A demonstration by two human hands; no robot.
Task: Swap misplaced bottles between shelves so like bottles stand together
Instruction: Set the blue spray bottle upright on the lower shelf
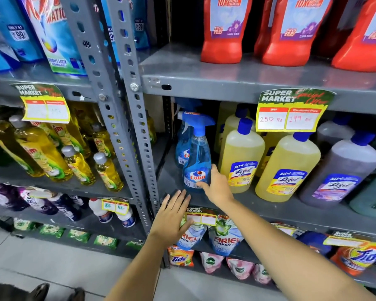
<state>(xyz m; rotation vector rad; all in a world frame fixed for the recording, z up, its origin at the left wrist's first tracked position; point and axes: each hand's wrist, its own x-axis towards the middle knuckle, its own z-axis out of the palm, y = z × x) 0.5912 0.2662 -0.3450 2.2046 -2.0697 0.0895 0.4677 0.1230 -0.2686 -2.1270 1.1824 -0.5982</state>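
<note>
A blue Colin spray bottle stands at the left end of the middle right shelf, with a second one behind it. Yellow Lizol bottles stand just right of it. My right hand reaches to the front spray bottle's lower right side; its fingers touch the label but do not wrap around it. My left hand hovers open, fingers spread, in front of the shelf edge below the bottle. Yellow Vim bottles fill the left unit's shelf.
Purple Lizol bottles stand further right. Red bottles line the shelf above. Price tags hang from shelf edges. A perforated grey upright divides the two units. Ariel pouches sit below.
</note>
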